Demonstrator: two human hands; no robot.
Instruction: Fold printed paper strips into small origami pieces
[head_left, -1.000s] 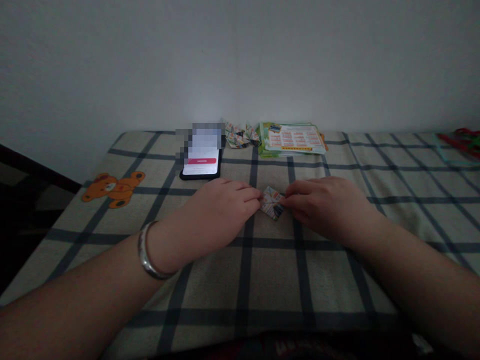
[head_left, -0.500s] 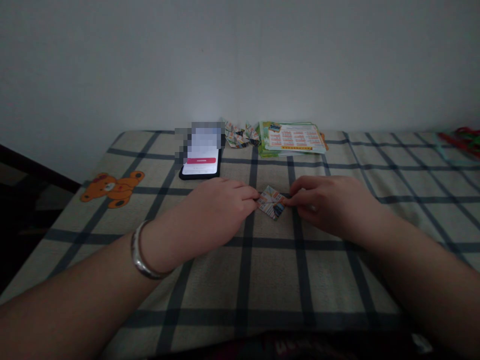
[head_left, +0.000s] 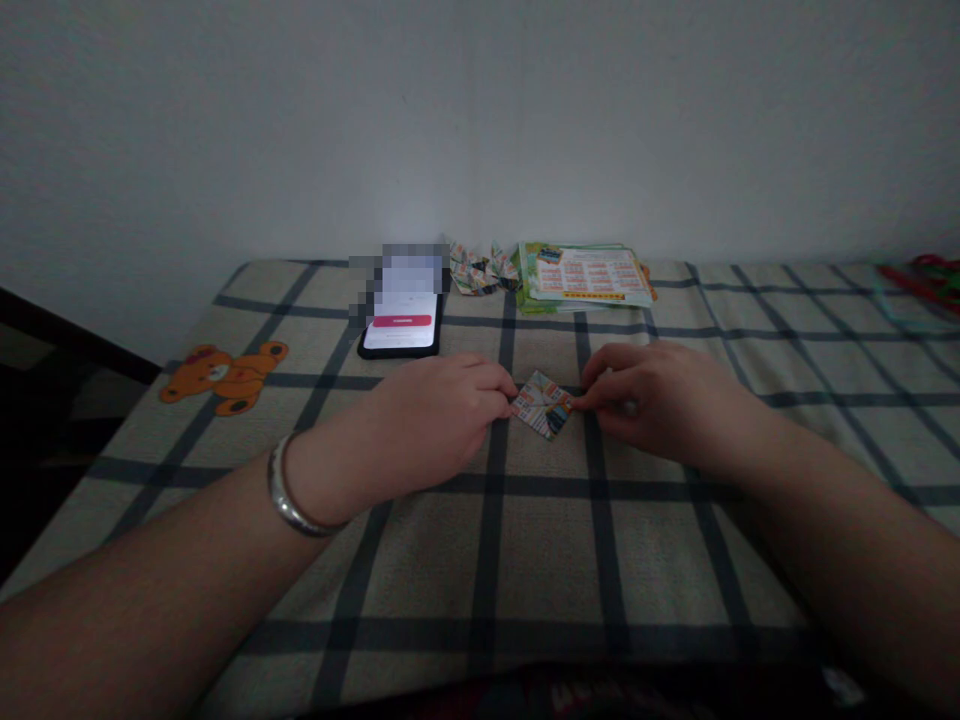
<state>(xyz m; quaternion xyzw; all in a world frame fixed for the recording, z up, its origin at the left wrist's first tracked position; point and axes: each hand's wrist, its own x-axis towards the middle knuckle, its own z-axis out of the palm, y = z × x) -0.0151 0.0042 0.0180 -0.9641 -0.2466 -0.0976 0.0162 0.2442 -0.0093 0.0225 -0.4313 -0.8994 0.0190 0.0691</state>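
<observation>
Print on the folded paper [head_left: 543,405] is too small to read. The top sheet of the card stack [head_left: 592,278] carries rows of red blocks and a yellow strip; this lettering is likewise illegible. The phone [head_left: 401,338] displays a red bar with pale text, unreadable; its upper screen is pixelated.

The folded paper lies flat on the table [head_left: 420,590], in diamond orientation, between both hands. Left hand [head_left: 442,418]: fingers narrow, tips at the paper's left corner; whether they grip cannot be told. Right hand [head_left: 664,400]: thumb and forefinger pinch the right corner.

The table's far edge meets the wall [head_left: 480,130]. Checked cloth extends from the paper toward the near edge. The phone stands beyond the left hand; the bear cutout [head_left: 223,376] lies near the left edge.
</observation>
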